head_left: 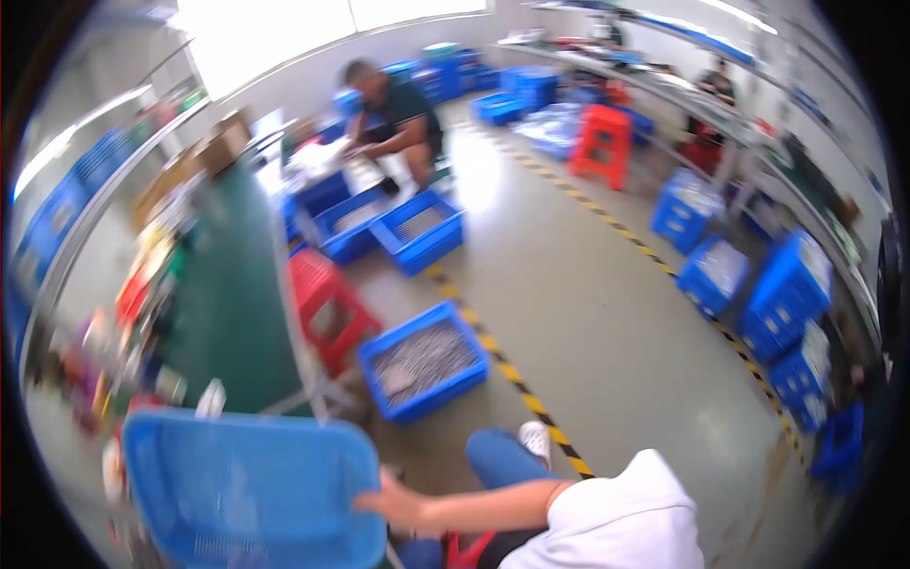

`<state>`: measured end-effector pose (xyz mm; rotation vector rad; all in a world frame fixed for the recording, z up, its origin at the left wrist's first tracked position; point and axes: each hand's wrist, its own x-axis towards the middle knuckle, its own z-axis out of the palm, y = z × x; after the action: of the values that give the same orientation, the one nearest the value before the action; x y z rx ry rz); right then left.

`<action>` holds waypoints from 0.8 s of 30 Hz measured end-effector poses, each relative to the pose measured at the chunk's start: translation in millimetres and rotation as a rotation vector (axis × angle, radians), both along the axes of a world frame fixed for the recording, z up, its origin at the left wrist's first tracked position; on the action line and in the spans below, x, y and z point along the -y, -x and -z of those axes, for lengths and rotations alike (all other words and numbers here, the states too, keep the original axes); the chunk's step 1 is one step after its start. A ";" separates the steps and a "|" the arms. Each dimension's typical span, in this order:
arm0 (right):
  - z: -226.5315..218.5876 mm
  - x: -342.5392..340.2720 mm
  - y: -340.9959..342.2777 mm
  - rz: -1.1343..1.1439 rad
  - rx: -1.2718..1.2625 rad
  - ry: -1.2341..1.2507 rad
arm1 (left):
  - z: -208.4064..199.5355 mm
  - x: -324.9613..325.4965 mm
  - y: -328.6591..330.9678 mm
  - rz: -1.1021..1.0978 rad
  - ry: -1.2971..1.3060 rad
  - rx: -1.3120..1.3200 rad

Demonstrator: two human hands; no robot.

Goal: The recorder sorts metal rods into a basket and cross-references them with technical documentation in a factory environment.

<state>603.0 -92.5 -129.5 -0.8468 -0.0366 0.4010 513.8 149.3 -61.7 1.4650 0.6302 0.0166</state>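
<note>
My right hand is closed on the right rim of a light blue plastic basket. My forearm reaches to it from the right, out of a white sleeve. The basket is tilted so its inside shows, and no contents can be made out in it. My left hand cannot be made out. Just beyond the basket, on the floor, stands a blue crate filled with many small grey pieces, too blurred to name.
A green-topped workbench cluttered with goods runs along the left. A red stool stands beside it. Farther off, a person sits by blue crates. Yellow-black tape marks the floor; stacked blue crates line the right.
</note>
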 end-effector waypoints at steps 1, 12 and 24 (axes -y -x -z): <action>6.0 4.2 -10.2 -0.018 -0.092 -0.129 | 10.3 -23.7 -5.0 -0.063 -0.128 -0.079; 53.3 243.0 17.1 0.839 -0.671 0.769 | 84.4 -153.9 -309.1 -0.093 -0.696 0.077; 53.0 379.1 156.5 1.538 -1.645 0.113 | 10.3 11.9 -464.8 -0.172 -0.825 0.698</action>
<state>446.5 -471.6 -182.5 -0.2400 2.0376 -0.4780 978.5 137.5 -72.0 2.0189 0.1505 0.9783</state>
